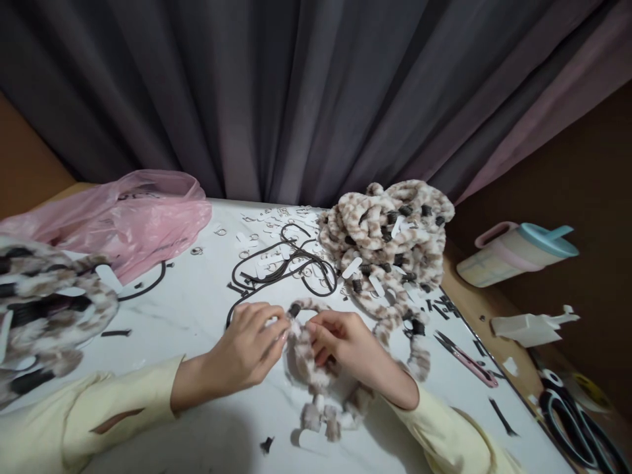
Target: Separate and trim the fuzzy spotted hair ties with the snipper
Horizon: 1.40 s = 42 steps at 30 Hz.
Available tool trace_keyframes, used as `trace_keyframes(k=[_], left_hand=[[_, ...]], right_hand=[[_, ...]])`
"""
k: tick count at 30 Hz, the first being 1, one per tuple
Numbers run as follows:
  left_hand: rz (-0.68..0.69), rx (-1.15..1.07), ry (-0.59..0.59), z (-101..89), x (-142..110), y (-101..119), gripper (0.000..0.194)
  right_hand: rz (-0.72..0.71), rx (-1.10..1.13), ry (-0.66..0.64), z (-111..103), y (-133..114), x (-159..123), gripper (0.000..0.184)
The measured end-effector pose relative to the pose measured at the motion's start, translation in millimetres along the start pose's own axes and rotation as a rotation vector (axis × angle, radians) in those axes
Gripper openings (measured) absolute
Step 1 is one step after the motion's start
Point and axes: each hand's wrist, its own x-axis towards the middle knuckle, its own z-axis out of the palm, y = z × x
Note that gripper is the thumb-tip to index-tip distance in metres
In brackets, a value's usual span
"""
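A brown-and-white furry loop (317, 373) lies on the white table in front of me, a black band (295, 309) around its upper left part. My left hand (254, 342) pinches at the loop's left side, just below that band. Whether something small sits between those fingertips is hidden. On the other side, my right hand (340, 339) is closed, thumb and forefinger pinched at the loop's inner edge. A short furry piece with a white tag (311, 439) hangs from the bottom of the loop.
Behind the hands lie black cords (289, 260) and scattered metal rings. A furry pile (395, 224) stands back right, another furry bundle (54, 309) left, beside a pink plastic bag (158, 210). Small pink-handled scissors (467, 359), larger black scissors (567, 421) and a tumbler (513, 253) are right.
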Motion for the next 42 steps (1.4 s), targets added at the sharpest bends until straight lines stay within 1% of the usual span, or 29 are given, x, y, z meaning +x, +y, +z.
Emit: trace_keyframes(k=[1,2,4,5,6,7,9,12,15,18,20,22,24,26,30,33,38,40,42], left_hand=[[-0.154,-0.117,-0.047,-1.5,1.5,3.0,0.018],[-0.331,-0.269,-0.128,-2.3,3.2,6.4,0.026],[-0.686,-0.592,-0.35,-1.3,6.8,12.9,0.044],[-0.836,-0.73,-0.444,0.3,8.3,15.5,0.05],[-0.951,-0.847,-0.509,2.3,9.6,17.2,0.054],[-1.031,-0.942,-0.547,4.4,10.5,18.0,0.056],[-1.111,-1.067,-0.584,7.9,11.3,17.0,0.058],[-1.106,-1.12,-0.585,10.7,10.0,13.2,0.055],[-1.054,-1.092,-0.49,12.8,8.0,12.2,0.049],[-1.053,-1.094,-0.391,15.5,7.1,15.2,0.045],[-1.055,-1.12,-0.335,16.5,7.4,17.6,0.041],[-1.033,-1.156,-0.305,16.4,8.1,19.0,0.038],[-1.01,-1.16,-0.297,15.3,8.7,19.1,0.038],[-0.995,-1.111,-0.3,14.3,8.4,18.0,0.04],[-0.988,-1.031,-0.314,16.2,4.7,14.7,0.045],[-1.014,-1.079,-0.304,18.6,3.2,15.0,0.046],[-1.12,-1.143,-0.274,17.0,8.3,17.8,0.046],[-1.12,-1.159,-0.298,15.3,10.9,16.8,0.046],[-1.091,-1.159,-0.317,13.4,12.7,15.0,0.046]], right_hand=[[-0.001,0.03,0.051,2.1,0.1,-2.1,0.028],[-0.032,0.023,0.101,5.0,0.1,-4.5,0.027],[-0.117,-0.032,0.154,12.2,-0.3,-9.9,0.026],[-0.16,-0.067,0.16,15.9,-0.6,-12.8,0.024],[-0.197,-0.103,0.161,19.2,-0.9,-15.5,0.023],[-0.23,-0.138,0.162,21.8,-1.1,-17.9,0.021],[-0.273,-0.194,0.169,24.6,-1.3,-21.4,0.016],[-0.295,-0.221,0.16,23.6,-2.0,-23.7,0.018],[-0.329,-0.218,0.092,21.6,-4.0,-24.8,0.021],[-0.37,-0.224,0.018,22.2,-4.8,-25.6,0.024],[-0.373,-0.224,0.0,23.6,-2.7,-25.0,0.025],[-0.375,-0.206,0.013,24.9,1.5,-23.5,0.023],[-0.38,-0.178,0.046,25.7,6.5,-21.6,0.022],[-0.383,-0.165,0.07,25.9,10.6,-20.1,0.021],[-0.376,-0.174,0.072,26.2,15.0,-19.5,0.02],[-0.352,-0.161,0.074,26.5,17.2,-19.3,0.02],[-0.33,-0.115,0.094,26.3,18.9,-17.5,0.018],[-0.324,-0.106,0.105,25.7,18.6,-17.3,0.018],[-0.333,-0.116,0.119,24.9,18.1,-17.5,0.017]])
